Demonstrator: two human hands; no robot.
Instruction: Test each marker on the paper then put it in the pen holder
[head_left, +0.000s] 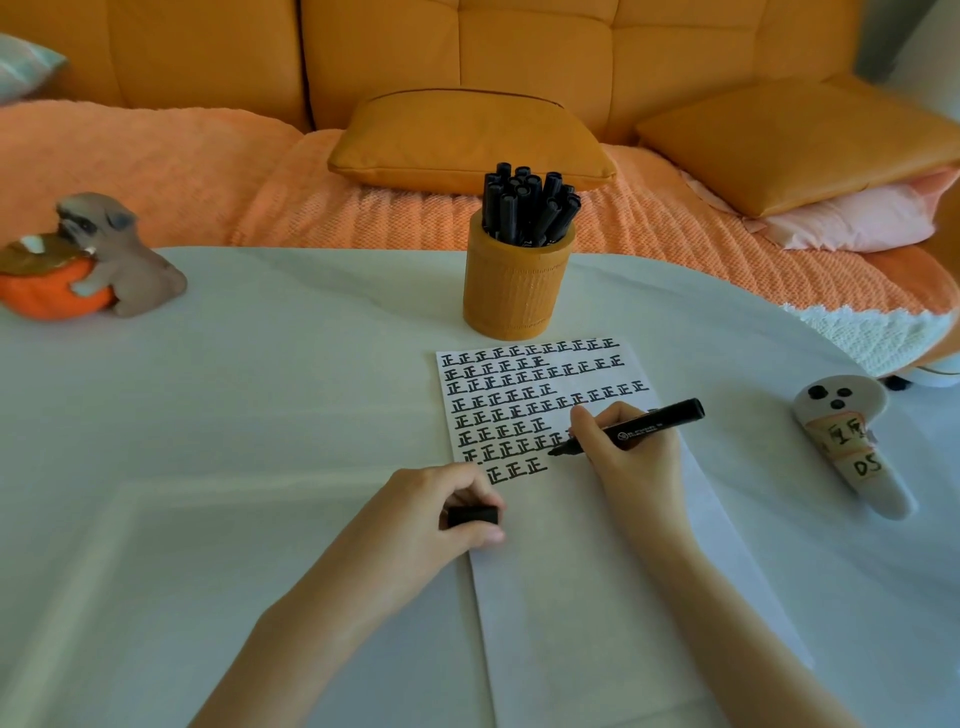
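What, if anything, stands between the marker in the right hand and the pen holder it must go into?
Nothing upright does. Only the flat paper lies between the marker and the pen holder beyond it. The holder's mouth is already crowded with other markers, and the left hand holds the cap.

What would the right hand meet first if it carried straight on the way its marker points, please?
Probably the paper: the marker in the right hand slants down-left, its tip at the written rows. Beyond, if it skimmed the sheet, the left hand holding the cap.
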